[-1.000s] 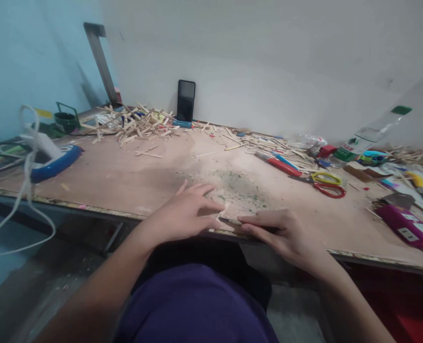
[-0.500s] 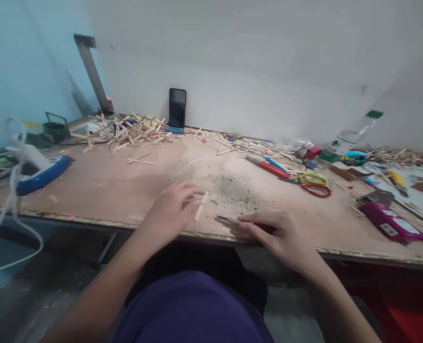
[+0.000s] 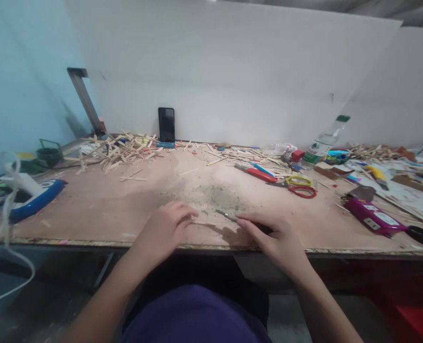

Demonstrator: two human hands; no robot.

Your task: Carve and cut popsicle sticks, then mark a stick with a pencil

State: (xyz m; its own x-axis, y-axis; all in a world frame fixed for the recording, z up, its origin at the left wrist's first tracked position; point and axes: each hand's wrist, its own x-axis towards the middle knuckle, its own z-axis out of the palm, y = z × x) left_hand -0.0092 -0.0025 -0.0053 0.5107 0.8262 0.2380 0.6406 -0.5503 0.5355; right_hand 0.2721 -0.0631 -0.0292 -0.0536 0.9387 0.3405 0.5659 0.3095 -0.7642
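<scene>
R hand (image 3: 273, 231) pinches slim craft knife (image 3: 228, 216) betw. thumb & fingers, tip pointing fwd-L above bench (image 3: 100, 200). L hand (image 3: 168, 224) loosely curled; wooden stick (image 3: 206, 224) at its fingertips, nr bench's front edge, can't tell if gripped. Green specks (image 3: 218, 196) just beyond. Red/yellow-handled scissors (image 3: 287, 184) past R hand; phone (image 3: 166, 125) upright agst white panel (image 3: 232, 81).

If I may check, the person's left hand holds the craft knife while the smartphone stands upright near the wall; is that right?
The hand is wrong: the person's right hand holds the craft knife, as the head view shows, while the smartphone stands upright near the wall.
</scene>
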